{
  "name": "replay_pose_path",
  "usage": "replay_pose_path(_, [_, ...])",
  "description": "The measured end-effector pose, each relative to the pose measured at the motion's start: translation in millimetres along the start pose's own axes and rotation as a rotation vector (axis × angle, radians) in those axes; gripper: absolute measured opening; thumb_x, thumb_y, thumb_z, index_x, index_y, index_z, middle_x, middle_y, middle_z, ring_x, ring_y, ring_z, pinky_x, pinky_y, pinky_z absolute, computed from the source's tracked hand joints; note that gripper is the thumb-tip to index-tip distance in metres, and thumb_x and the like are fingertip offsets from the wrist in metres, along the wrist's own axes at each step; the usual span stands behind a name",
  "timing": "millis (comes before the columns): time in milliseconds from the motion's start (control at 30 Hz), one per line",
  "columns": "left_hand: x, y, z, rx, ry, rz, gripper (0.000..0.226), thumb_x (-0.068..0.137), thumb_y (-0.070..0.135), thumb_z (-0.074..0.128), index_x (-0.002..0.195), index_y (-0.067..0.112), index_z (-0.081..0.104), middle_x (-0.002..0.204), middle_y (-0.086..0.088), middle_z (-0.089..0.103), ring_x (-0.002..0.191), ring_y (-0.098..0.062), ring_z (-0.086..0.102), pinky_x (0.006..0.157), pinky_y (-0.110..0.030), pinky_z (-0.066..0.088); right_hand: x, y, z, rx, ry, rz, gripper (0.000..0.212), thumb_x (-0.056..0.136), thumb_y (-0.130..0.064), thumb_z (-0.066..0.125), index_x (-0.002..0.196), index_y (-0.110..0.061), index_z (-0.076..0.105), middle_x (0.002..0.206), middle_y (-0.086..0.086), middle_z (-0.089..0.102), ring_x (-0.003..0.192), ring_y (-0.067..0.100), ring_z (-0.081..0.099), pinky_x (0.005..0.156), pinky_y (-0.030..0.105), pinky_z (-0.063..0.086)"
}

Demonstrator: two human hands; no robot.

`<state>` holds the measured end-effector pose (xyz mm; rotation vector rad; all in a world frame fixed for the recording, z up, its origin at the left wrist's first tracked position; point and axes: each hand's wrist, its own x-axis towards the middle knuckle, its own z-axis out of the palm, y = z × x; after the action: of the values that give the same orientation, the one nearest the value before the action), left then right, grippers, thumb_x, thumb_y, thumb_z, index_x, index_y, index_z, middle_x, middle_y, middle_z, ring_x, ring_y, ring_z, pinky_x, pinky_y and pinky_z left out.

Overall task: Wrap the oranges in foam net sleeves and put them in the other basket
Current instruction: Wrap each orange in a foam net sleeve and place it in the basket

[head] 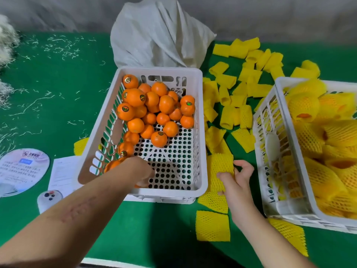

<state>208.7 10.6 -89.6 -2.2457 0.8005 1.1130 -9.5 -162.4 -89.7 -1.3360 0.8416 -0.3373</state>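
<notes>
**Orange wrapping station, mid-grab**

A green felt-covered table [58, 78] is seen against a grey wall, littered with pale shreds of fibre. A white plastic crate [201, 132] sits in the middle, with bare oranges [154, 109] heaped toward its far end and left side. A crumpled white sack [158, 35] is slumped just behind it. Loose yellow foam net sleeves [235, 89] are scattered between this crate and a second white crate [270, 151] on the right, which is piled with already sleeved oranges [328, 142].

The left hand [143, 175] is reached down into the near end of the middle crate; the fingers are hidden under the wrist, so whether anything is gripped can't be told. An orange [113, 164] is seen right beside the wrist. One foam sleeve [221, 169] is pinched by the right hand [239, 180] just outside the crate's right wall, fingers curled on its edge.

A round printed card [23, 171], a sheet of paper [63, 173] and a white phone [49, 200] are laid at the near left.
</notes>
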Motion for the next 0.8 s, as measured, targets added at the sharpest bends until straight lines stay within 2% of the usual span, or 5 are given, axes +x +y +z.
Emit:
replay_pose_path(133, [-9.0,-11.5,1.3,-0.089,-0.045,0.118,0.034,0.103,0.028,0.057,0.133,0.016,0.065,0.12,-0.002,0.07,0.084,-0.016,0.061,0.077,-0.03,0.056,-8.2,-6.3,0.8,0.043,-0.263,-0.009,0.072,0.062,-0.01,0.06,0.121,-0.05,0.048,0.131,-0.007,0.062,0.113,0.019,0.063,0.074,0.032,0.056])
replay_pose_path(233, [-10.6,-32.1,-3.1,-0.254,0.095,0.183,0.033,0.101,0.038,0.056,0.131,0.024,0.059,0.112,0.005,0.064,0.097,-0.018,0.061,0.093,-0.041,0.054,-14.6,-10.6,0.1,-0.132,-0.261,-0.113,0.059,0.084,-0.006,0.054,0.129,-0.045,0.057,0.117,-0.018,0.071,0.096,0.001,0.069,0.071,0.019,0.056])
replay_pose_path(333, [-20.1,-26.2,-8.8,-0.811,0.376,0.285,0.036,0.105,0.05,0.048,0.136,0.033,0.053,0.127,0.003,0.061,0.117,-0.025,0.06,0.094,-0.037,0.05,-18.5,-15.3,-0.2,-0.157,-0.21,-0.168,0.042,0.101,-0.008,0.051,0.111,-0.043,0.071,0.099,-0.011,0.077,0.078,0.0,0.067,0.066,0.018,0.052])
replay_pose_path(500, [-68.1,46.8,-33.6,-1.644,0.815,0.511,0.026,0.093,0.063,0.045,0.104,0.051,0.066,0.104,0.024,0.068,0.093,0.004,0.066,0.069,-0.02,0.053,-6.1,-32.9,-1.1,-0.157,-0.058,-0.286,0.022,0.095,-0.039,0.056,0.078,-0.027,0.062,0.064,-0.01,0.053,0.059,0.006,0.043,0.054,0.027,0.036])
replay_pose_path(800, [-79.4,112.3,-24.6,-2.078,0.351,0.909,0.039,0.087,0.052,0.063,0.123,0.038,0.062,0.132,-0.009,0.059,0.093,-0.019,0.07,0.064,-0.027,0.056,19.2,-69.9,0.4,-0.116,-0.071,-0.325,0.021,0.099,-0.018,0.061,0.098,-0.036,0.072,0.095,-0.004,0.076,0.087,0.014,0.07,0.076,0.034,0.056])
